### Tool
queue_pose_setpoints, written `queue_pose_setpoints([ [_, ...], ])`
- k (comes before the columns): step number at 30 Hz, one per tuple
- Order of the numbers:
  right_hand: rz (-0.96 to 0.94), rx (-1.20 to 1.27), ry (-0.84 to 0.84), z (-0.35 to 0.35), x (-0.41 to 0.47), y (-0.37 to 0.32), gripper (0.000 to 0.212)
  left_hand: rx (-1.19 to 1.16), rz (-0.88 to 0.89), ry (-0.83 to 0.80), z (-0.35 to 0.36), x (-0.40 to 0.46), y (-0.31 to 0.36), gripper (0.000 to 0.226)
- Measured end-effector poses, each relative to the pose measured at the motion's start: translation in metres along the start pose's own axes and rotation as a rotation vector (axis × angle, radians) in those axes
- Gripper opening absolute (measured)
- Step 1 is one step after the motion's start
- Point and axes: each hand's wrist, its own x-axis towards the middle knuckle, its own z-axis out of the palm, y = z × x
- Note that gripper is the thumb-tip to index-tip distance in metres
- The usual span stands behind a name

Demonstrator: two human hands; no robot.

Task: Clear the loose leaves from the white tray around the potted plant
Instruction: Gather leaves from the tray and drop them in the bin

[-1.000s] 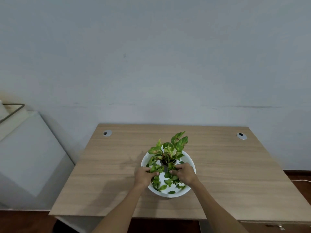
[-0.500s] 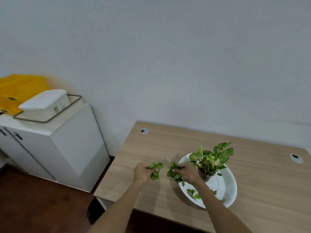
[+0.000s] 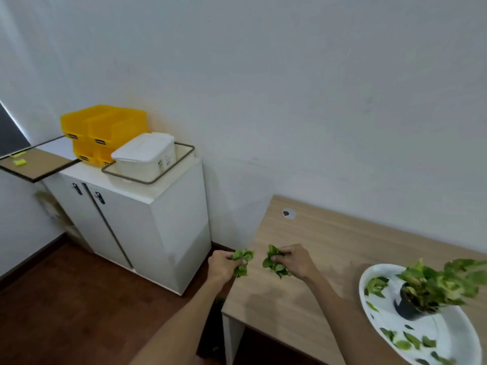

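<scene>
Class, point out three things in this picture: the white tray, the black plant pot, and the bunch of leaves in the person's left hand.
white tray (image 3: 365, 281), head view, bare left rim.
black plant pot (image 3: 404, 309), head view, its dark side wall.
bunch of leaves (image 3: 243, 256), head view, the top leaves above the left hand (image 3: 224, 266).

Looks like an office or small workroom. Main clue: a wood-laminate desk (image 3: 329, 259) w/ a round cable grommet (image 3: 288, 213) near its far left corner, set against a plain white wall (image 3: 290, 88). Left of the desk stands a white two-door cabinet (image 3: 147, 227); on top, stacked yellow storage bins (image 3: 105, 130) and a white lidded box (image 3: 146, 155). Dark wood-look floor (image 3: 66, 299) below, prob. laminate.
</scene>
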Motion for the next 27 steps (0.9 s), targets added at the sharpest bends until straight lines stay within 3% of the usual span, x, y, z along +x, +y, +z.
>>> queue_pose_setpoints([
  [2,0.007,0.019,-0.014,0.024,0.008,-0.023,0.006,0.015,0.012,0.006,-0.022,0.026,-0.031,0.016],
  [5,0.001,0.014,-0.045,0.063,0.022,-0.046,0.031,-0.005,-0.022,0.015,-0.056,0.041,-0.052,0.018],
  [9,-0.001,-0.017,-0.110,0.116,0.044,-0.066,0.011,-0.064,-0.073,0.058,-0.098,0.042,-0.065,0.023],
  [15,0.124,0.051,-0.200,0.197,0.082,-0.076,0.023,-0.129,-0.179,0.156,-0.129,0.055,-0.106,0.021],
  [18,0.242,0.131,-0.137,0.247,0.092,-0.065,0.017,-0.139,-0.257,0.183,-0.122,0.068,-0.147,0.018],
  [22,0.420,0.239,-0.003,0.316,0.103,-0.049,0.026,-0.177,-0.325,0.183,-0.102,0.096,-0.203,0.006],
  [27,0.528,0.312,0.137,0.391,0.120,-0.016,0.023,-0.142,-0.363,0.243,-0.085,0.132,-0.272,0.041],
])
